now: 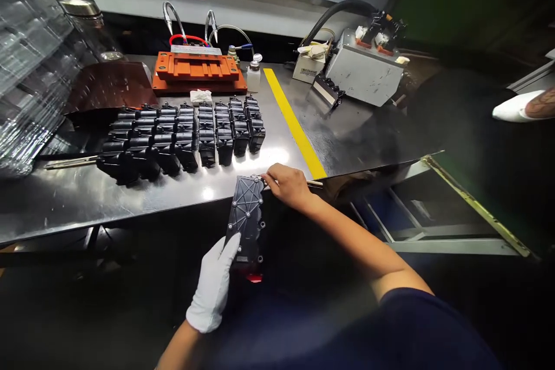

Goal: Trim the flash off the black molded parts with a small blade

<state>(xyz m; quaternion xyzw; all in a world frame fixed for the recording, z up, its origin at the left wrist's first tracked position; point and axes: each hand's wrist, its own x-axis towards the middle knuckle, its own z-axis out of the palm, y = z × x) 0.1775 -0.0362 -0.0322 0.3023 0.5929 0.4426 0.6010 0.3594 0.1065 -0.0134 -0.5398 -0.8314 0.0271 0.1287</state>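
Under dim workshop light, a brushed-steel counter (56, 208) runs across the view, and a ribbed black plastic cover (247, 219) hangs out from its front edge, held between both hands. The white-gloved left hand (212, 283) is closed around the cover's near end, while the bare right hand (288, 185) pinches its far corner, a two-ended grip that seems meant to keep the ribbed face open to view. Beyond the cover, matching black plastic modules (182, 139) stand in tight rows, apparently aligned to keep them orderly and within reach. Farther past them sit an orange metal fixture (195, 72) and a small white plastic bottle (254, 75), while a yellow tape line (290, 121) and a grey metal box (364, 66) lie farther right of the cover.
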